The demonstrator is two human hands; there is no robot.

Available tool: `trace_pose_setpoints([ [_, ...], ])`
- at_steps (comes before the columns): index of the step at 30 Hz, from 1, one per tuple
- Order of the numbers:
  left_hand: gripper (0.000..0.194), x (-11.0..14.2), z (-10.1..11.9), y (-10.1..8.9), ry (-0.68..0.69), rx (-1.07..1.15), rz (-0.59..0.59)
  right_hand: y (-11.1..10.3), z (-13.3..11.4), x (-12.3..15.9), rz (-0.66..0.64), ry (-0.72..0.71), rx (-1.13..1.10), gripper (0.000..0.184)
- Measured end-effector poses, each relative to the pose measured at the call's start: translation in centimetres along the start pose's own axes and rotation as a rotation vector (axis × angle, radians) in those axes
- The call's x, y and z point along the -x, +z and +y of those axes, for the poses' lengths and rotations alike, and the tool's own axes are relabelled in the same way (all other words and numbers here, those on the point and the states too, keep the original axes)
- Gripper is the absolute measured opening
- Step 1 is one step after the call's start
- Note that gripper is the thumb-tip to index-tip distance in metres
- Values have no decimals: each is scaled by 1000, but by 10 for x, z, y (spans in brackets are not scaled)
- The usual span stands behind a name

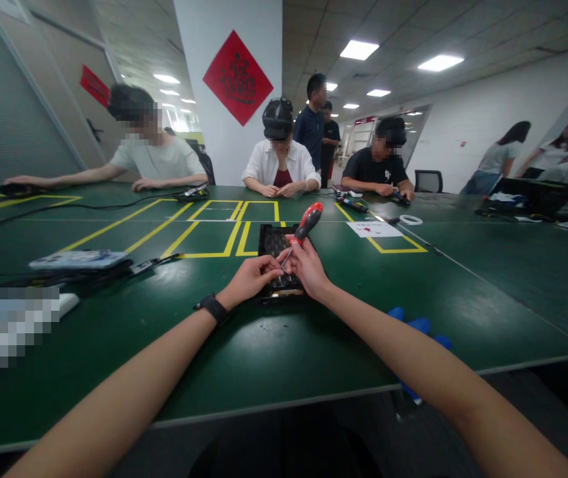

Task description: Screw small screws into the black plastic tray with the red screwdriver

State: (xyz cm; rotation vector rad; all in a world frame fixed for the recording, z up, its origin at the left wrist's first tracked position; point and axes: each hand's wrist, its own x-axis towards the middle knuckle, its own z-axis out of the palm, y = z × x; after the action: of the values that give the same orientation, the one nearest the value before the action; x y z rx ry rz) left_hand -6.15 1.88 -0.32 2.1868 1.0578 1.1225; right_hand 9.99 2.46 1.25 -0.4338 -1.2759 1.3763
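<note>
My right hand (309, 267) is closed around a screwdriver (309, 220) with a red and dark grey handle. The handle points up and away from me, while the thin shaft slants down to the left. At the tip, the fingers of my left hand (250, 277) are pinched together; whatever they hold is too small to make out. Both hands are over a black, shallow, box-shaped case (265, 234) lying on the green table (204, 378). Dark parts show inside the case, partly covered by my fingers.
Several blue rounded things (419, 325) lie beyond my right forearm. On the left are a light-coloured box (79, 259) and black cables (139, 269). A paper sheet (374, 230) and white tape roll (410, 220) lie at right. People sit across the table.
</note>
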Motion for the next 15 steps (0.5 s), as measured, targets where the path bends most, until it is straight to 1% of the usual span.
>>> trace_pose_setpoints([
  [6,32,1,2,-1,18,79,-82,-1,-1,-1,22,39,-43,28],
  [11,30,1,7,0,-17,24,2,-1,1,-1,15,12,-20,29],
  [13,30,1,8,0,-24,15,17,0,1,0,14,7,5,30],
  [15,29,1,7,0,-18,20,19,0,1,0,41,-17,50,31],
])
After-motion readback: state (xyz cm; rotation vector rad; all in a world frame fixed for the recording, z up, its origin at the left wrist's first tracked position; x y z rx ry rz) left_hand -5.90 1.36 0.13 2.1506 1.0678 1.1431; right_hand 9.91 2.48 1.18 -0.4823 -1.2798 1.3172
